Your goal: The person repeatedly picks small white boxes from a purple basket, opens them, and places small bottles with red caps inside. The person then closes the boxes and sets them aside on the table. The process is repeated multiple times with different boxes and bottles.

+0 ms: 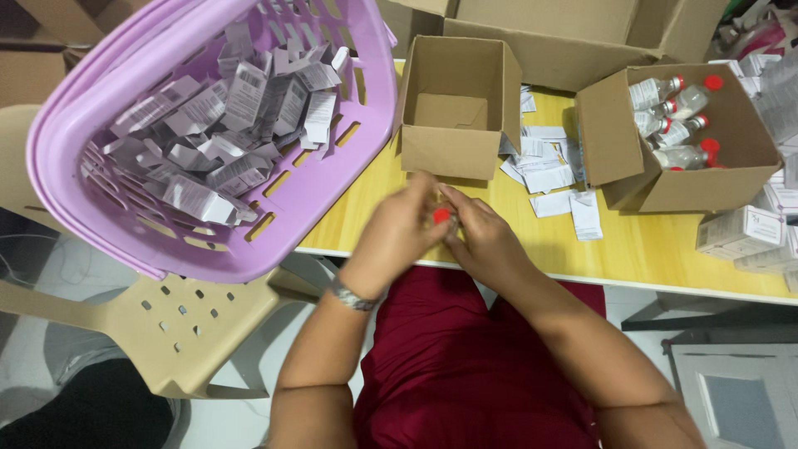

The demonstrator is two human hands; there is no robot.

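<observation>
The yellow table (532, 237) runs across the upper frame. At centre, my left hand (397, 233) and right hand (485, 241) meet, fingers pinched together on a small red-capped bottle (441, 215). Upper left, the lilac basket (332, 191) already holds many folded cartons (212, 141). Upper right, a cardboard box (731, 187) still holds several red-capped bottles (677, 125); the small cardboard box (457, 150) beyond my hands looks empty.
</observation>
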